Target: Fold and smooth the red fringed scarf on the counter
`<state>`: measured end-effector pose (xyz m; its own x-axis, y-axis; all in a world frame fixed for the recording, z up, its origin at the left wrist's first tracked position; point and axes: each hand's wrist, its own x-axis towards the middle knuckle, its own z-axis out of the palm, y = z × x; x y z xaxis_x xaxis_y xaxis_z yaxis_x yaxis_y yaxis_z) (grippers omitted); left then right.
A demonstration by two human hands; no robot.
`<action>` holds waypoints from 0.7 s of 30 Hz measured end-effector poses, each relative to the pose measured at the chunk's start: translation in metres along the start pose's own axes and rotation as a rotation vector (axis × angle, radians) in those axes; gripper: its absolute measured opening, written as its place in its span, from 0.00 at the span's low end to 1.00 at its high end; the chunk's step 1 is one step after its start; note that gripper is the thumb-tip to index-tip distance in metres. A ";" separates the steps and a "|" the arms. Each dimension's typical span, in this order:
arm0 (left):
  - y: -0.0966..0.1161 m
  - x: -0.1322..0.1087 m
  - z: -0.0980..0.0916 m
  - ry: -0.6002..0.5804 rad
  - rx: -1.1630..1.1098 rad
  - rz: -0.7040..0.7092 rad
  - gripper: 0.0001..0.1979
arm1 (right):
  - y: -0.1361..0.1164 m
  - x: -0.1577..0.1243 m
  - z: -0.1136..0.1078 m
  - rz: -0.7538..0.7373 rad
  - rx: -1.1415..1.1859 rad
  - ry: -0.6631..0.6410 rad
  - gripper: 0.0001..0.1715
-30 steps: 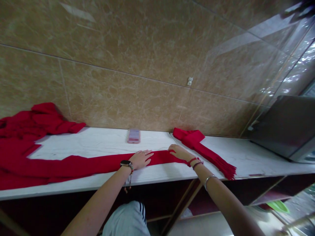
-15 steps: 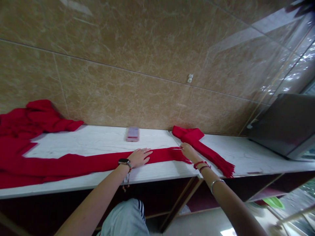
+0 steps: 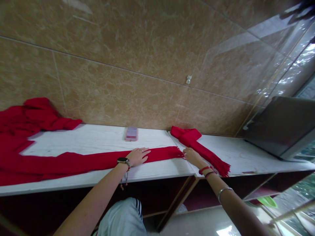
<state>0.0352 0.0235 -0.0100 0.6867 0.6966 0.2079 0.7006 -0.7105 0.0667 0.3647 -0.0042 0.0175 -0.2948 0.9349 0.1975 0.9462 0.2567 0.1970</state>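
A long red scarf (image 3: pixel 98 161) lies stretched lengthwise along the white countertop. My left hand (image 3: pixel 138 157) rests flat on it, fingers extended, a watch at the wrist. At the scarf's right end, my right hand (image 3: pixel 193 156) has its fingers pinched together at the lower corner of the fringe (image 3: pixel 179 151); the fingertips partly hide the strands there. Just beyond that hand is another red scarf (image 3: pixel 194 141), folded over at the back, its fringed end reaching toward the counter's front edge.
A heap of red fabric (image 3: pixel 36 118) covers the counter's left end. By the tiled wall sits a small pinkish rectangular item (image 3: pixel 131 134). A dark grey box-shaped appliance (image 3: pixel 280 124) stands at the right. Open shelves (image 3: pixel 206 196) lie below the white countertop (image 3: pixel 103 139).
My right hand has moved a little rightward along the fringe. The strands, loose and spread before, now lie straighter. My left hand stays flat on the scarf.
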 end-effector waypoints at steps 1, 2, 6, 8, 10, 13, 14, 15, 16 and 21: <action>0.000 0.000 0.000 0.002 -0.003 0.002 0.21 | -0.004 0.000 -0.004 -0.017 0.025 0.027 0.14; -0.001 0.000 0.001 0.005 -0.006 0.003 0.21 | -0.012 0.000 -0.006 -0.052 0.070 0.057 0.15; -0.002 0.001 0.003 0.015 -0.019 -0.002 0.21 | -0.044 0.003 -0.005 -0.229 0.232 0.036 0.14; -0.001 0.001 0.003 0.021 -0.022 -0.007 0.21 | -0.044 0.001 0.001 -0.161 0.191 -0.014 0.14; -0.001 0.001 0.004 0.026 -0.022 -0.005 0.21 | -0.028 -0.004 0.006 -0.044 0.141 -0.015 0.14; -0.001 0.001 0.004 0.031 -0.021 0.005 0.21 | 0.004 -0.013 0.007 0.054 0.112 0.011 0.14; -0.002 0.001 0.004 0.031 -0.021 0.007 0.21 | 0.010 -0.014 0.005 0.070 0.110 0.021 0.14; -0.002 0.001 0.004 0.031 -0.021 0.008 0.21 | 0.011 -0.014 0.002 0.079 0.110 0.032 0.14; -0.002 0.001 0.004 0.031 -0.023 0.009 0.21 | 0.007 -0.011 0.000 0.074 0.123 0.054 0.15; -0.002 0.001 0.005 0.046 -0.037 -0.018 0.23 | -0.068 0.027 0.004 -0.128 0.270 0.177 0.16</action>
<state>0.0355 0.0259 -0.0148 0.6640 0.7044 0.2508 0.7043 -0.7018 0.1067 0.2929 0.0043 0.0060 -0.4095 0.8400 0.3558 0.8942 0.4468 -0.0257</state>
